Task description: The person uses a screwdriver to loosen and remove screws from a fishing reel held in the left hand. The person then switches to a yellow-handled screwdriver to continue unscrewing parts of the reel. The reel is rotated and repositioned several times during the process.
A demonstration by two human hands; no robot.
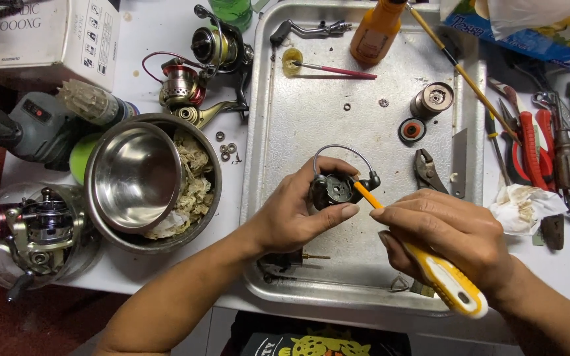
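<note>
We saw a steel bowl (133, 175) nested in a larger bowl of rags (196, 191) left of the metal tray (298, 118). An orange bottle (377, 29) and a spool (432, 99) lay on it; red-handled pliers (529, 148) sat to its right.

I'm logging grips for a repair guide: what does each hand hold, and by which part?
Left hand grips the black reel rotor by its body; right hand holds the yellow-handled tool by its handle.

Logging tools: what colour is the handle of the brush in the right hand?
Yellow and white handle, head view.
</note>
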